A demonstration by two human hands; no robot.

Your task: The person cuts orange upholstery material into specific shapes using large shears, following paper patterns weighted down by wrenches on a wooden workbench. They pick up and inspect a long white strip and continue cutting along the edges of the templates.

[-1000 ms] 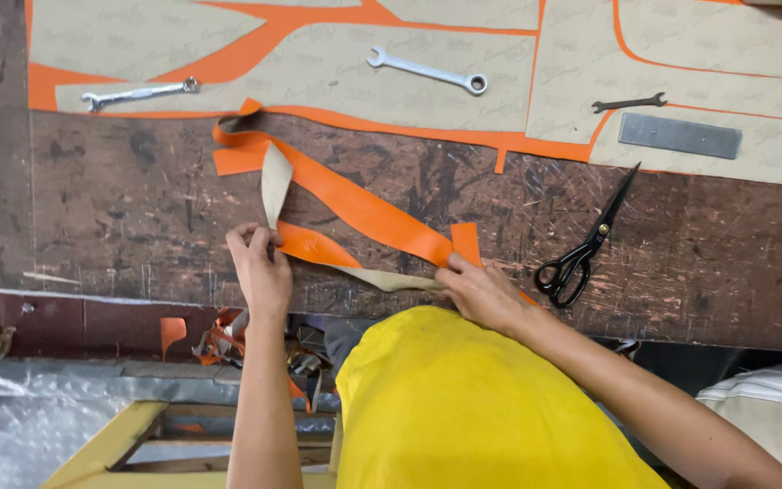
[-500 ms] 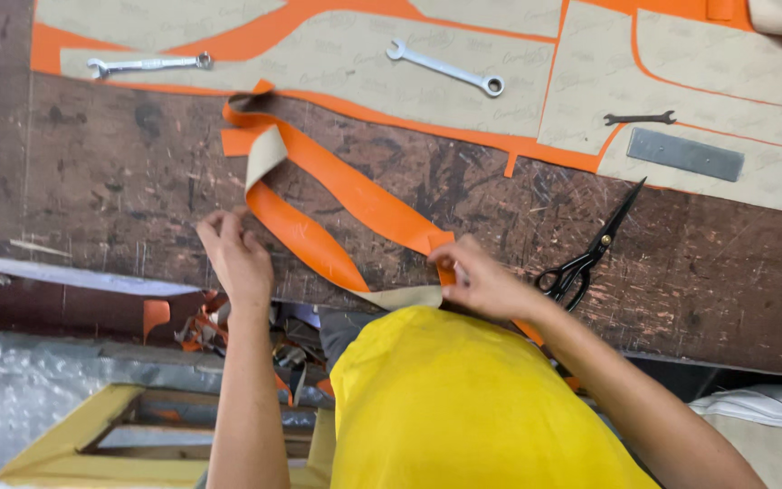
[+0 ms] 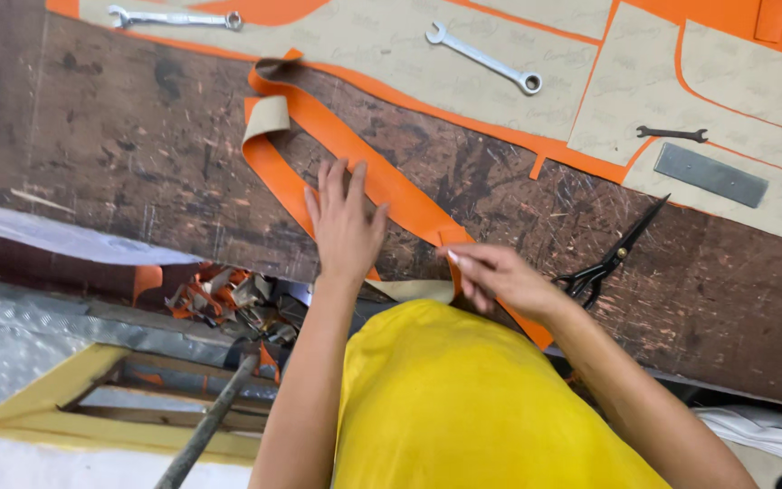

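Observation:
A long orange strip [image 3: 355,154] with a beige underside lies looped on the dark scratched worktable [image 3: 119,154]. My left hand [image 3: 344,222] rests flat on it with fingers spread. My right hand [image 3: 491,276] pinches the strip's near end by the table's front edge. The strip's beige tail [image 3: 414,290] hangs over the edge beside my yellow shirt. Black scissors [image 3: 608,258] lie just right of my right hand.
Beige pattern pieces on orange sheet [image 3: 518,45] cover the far side, with two silver wrenches [image 3: 484,59] [image 3: 174,18], a small dark wrench [image 3: 672,134] and a grey metal bar [image 3: 710,175]. Orange scraps [image 3: 219,294] pile below the table edge.
My left hand has let go of the strip's edge and moved right, onto the strip, opening flat. The view has shifted left and closer. My right hand keeps its pinch.

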